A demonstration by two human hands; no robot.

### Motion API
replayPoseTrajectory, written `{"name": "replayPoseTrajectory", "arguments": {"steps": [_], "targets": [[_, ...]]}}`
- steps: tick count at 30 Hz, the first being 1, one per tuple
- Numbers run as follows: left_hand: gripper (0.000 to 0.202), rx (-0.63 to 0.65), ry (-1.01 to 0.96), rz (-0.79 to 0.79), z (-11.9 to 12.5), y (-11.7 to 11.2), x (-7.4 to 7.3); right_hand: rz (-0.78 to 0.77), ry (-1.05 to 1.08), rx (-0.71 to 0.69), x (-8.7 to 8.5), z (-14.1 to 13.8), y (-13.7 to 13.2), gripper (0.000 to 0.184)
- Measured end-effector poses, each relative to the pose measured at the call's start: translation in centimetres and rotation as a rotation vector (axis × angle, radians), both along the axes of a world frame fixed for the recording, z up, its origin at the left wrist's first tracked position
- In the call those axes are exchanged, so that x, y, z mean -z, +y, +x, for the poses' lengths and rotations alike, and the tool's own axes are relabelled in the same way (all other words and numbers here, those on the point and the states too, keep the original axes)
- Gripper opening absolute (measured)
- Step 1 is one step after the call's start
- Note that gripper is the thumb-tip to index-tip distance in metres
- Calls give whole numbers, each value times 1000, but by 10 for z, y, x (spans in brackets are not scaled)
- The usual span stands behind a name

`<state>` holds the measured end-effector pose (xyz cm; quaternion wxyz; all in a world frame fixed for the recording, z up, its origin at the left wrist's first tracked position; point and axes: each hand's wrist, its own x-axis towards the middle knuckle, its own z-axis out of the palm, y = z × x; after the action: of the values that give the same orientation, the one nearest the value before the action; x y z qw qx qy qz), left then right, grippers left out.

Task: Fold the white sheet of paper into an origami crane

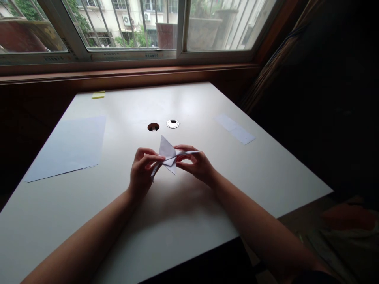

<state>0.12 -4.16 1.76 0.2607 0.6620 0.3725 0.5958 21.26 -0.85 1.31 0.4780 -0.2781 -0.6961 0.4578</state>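
A folded white paper shape point(167, 152) with pointed flaps is held just above the white table point(183, 213) near its middle. My left hand point(143, 169) pinches its left side with fingers curled round the fold. My right hand point(196, 162) grips the right side, thumb and fingers pressed on a long narrow flap that sticks out to the right. Both forearms reach in from the bottom of the view.
A stack of white sheets point(69, 148) lies at the left. A small yellow pad point(98, 95) sits at the far left corner. A paper strip point(234, 128) lies at the right. A cable hole point(153, 127) and its round cap point(173, 124) are just beyond my hands. Windows run behind the table.
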Motion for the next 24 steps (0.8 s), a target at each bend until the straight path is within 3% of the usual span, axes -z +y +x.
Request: {"name": "replayPoseTrajectory", "arguments": {"steps": [3, 7, 15, 20, 24], "targets": [[9, 70, 2, -57, -1, 1, 2, -55, -11, -70, -8, 1, -2, 32], [9, 116, 6, -74, -1, 1, 4, 44, -43, -72, -16, 5, -2, 27], [15, 245, 18, -160, -2, 2, 1, 79, -19, -1, -10, 4, 2, 22], [9, 130, 102, -162, -4, 2, 0, -12, 9, -8, -2, -2, 2, 23], [11, 151, -28, -272, -1, 0, 1, -102, 75, -6, 0, -6, 0, 26]]}}
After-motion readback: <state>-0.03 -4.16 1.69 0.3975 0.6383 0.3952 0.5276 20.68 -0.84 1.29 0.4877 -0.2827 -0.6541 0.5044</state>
